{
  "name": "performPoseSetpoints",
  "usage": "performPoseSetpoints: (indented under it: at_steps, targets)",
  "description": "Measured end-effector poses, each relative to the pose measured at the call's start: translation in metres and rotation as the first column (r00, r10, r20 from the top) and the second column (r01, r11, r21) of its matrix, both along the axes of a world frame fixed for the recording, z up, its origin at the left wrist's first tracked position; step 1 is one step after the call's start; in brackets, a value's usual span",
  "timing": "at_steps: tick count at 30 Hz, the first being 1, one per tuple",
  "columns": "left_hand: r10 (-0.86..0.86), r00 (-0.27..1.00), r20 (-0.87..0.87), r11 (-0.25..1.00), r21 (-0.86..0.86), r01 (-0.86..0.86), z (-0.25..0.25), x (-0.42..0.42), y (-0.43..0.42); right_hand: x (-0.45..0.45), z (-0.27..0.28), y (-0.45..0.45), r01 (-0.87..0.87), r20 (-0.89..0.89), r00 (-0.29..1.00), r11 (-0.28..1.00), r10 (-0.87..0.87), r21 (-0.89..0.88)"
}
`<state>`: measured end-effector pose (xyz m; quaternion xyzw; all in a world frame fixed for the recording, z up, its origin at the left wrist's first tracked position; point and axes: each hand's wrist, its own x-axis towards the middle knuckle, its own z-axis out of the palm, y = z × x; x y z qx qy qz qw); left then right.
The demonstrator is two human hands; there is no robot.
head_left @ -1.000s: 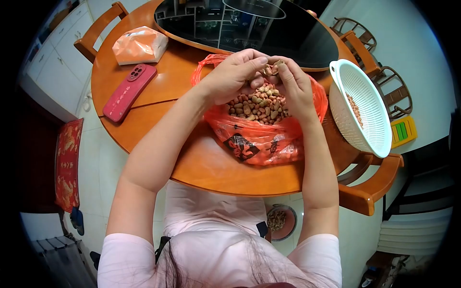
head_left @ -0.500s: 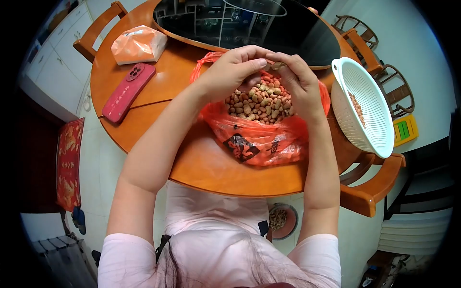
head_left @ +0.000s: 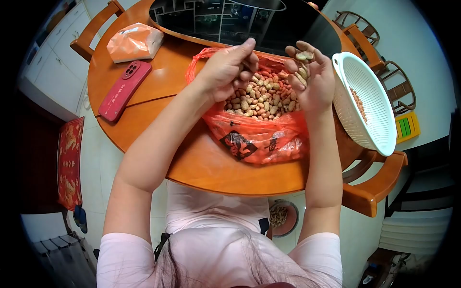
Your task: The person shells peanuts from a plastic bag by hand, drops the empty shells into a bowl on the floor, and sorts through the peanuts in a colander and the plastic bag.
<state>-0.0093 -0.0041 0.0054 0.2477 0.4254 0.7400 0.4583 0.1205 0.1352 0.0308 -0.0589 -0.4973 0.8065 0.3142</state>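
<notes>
A red plastic bag (head_left: 276, 139) of unshelled peanuts (head_left: 261, 98) lies gaping on the table before me. Over its left side is my left hand (head_left: 228, 69), thumb raised and fingers curled in; what they hold, if anything, is hidden. My right hand (head_left: 317, 79), above the bag's right side, is turned palm up with bent fingers around peanut shells (head_left: 304, 56); one piece shows a pale hollow inside. A white colander (head_left: 384, 110) stands just right of that hand, with shelled peanut kernels (head_left: 358, 106) in the bottom.
On the round wooden table (head_left: 216, 177) lie a red phone (head_left: 124, 92) and an orange tissue pack (head_left: 134, 42), left. A dark glass turntable (head_left: 245, 24) is at the back. Below the edge, a bin (head_left: 288, 225) holds shells. Wooden chairs (head_left: 379, 185) surround the table.
My hands have parted from their meeting point above the bag. The left moved left, thumb up; the right moved right and turned its palm up, showing the shells.
</notes>
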Motion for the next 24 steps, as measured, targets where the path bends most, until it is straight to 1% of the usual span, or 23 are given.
performPoseSetpoints:
  at_steps: [1, 2, 3, 5, 6, 7, 9, 12, 15, 16, 19, 24]
  targets:
    - [0.019, 0.999, -0.048, 1.000, 0.002, -0.019, 0.001, -0.002, -0.002, 0.002, 0.002, -0.001, 0.016, -0.016, 1.000, 0.999, -0.017, -0.048]
    - [0.086, 0.994, -0.073, 0.996, -0.007, -0.087, 0.002, -0.002, -0.003, 0.002, -0.001, 0.006, -0.068, -0.011, 0.998, 0.997, 0.067, -0.033]
    - [0.078, 0.993, -0.091, 0.997, 0.008, -0.078, 0.000, -0.004, -0.003, 0.002, -0.006, 0.010, -0.071, 0.070, 0.995, 0.992, 0.064, 0.101]
    - [0.067, 0.990, -0.128, 0.997, 0.040, -0.062, -0.005, -0.011, -0.001, 0.000, -0.017, 0.014, -0.109, 0.225, 0.974, 0.926, 0.027, 0.361]
    - [0.057, 0.988, -0.142, 0.998, 0.030, -0.053, -0.008, -0.013, -0.001, -0.004, -0.021, 0.005, -0.052, 0.252, 0.960, 0.809, -0.120, 0.586]
    - [0.077, 0.985, -0.155, 0.997, 0.006, -0.077, -0.007, -0.012, 0.000, -0.013, -0.030, -0.002, 0.122, 0.065, 0.931, 0.473, -0.360, 0.872]
    - [0.117, 0.977, -0.179, 0.991, -0.045, -0.127, -0.007, -0.009, 0.003, -0.013, -0.034, -0.013, 0.070, 0.005, 0.848, 0.122, -0.529, 0.990]
    - [0.137, 0.973, -0.186, 0.986, -0.065, -0.151, -0.010, -0.009, 0.005, -0.014, -0.038, -0.014, -0.077, 0.033, 0.833, -0.055, -0.552, 0.996]
    - [0.149, 0.968, -0.201, 0.985, -0.053, -0.163, -0.010, -0.010, 0.005, -0.013, -0.036, -0.020, -0.226, 0.092, 0.792, -0.150, -0.604, 0.962]
    - [0.151, 0.967, -0.206, 0.985, -0.047, -0.164, -0.010, -0.010, 0.005, -0.014, -0.037, -0.020, -0.240, 0.094, 0.783, -0.160, -0.615, 0.958]
    - [0.158, 0.967, -0.200, 0.982, -0.073, -0.176, -0.011, -0.009, 0.006, -0.016, -0.036, -0.019, -0.273, 0.123, 0.763, -0.144, -0.635, 0.951]
    - [0.174, 0.961, -0.214, 0.978, -0.076, -0.194, -0.011, -0.009, 0.007, -0.017, -0.036, -0.018, -0.244, 0.150, 0.794, -0.084, -0.589, 0.966]
